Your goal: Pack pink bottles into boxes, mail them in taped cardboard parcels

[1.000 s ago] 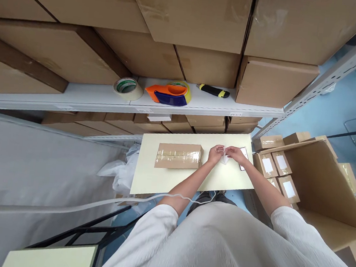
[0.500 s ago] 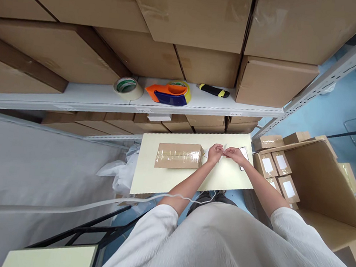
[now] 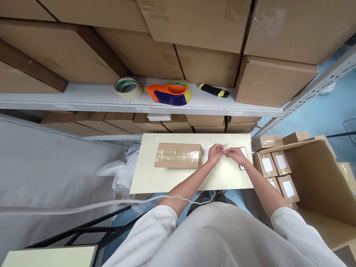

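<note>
My left hand point(image 3: 215, 154) and my right hand point(image 3: 235, 155) meet above the pale yellow tabletop point(image 3: 159, 182), fingers pinched together. Between their fingertips is a small white label point(image 3: 226, 146), partly hidden by the fingers. Just left of my left hand lies a closed cardboard box point(image 3: 178, 156), sealed along its top with shiny clear tape. Some white paper point(image 3: 206, 150) shows between that box and my left hand. A phone point(image 3: 243, 157) lies on the table, partly behind my right hand.
Overhead, a shelf point(image 3: 102, 95) full of cartons holds a tape roll point(image 3: 128, 87), an orange and blue tape dispenser point(image 3: 169, 93) and a utility knife point(image 3: 213, 90). On the right, small labelled boxes point(image 3: 280, 163) stand beside a big open carton point(image 3: 335, 190). A white cable point(image 3: 92, 209) crosses in front.
Both hands stay almost in place, with small finger movements. The white label has turned a little and its upper part now sticks up between the fingertips.
</note>
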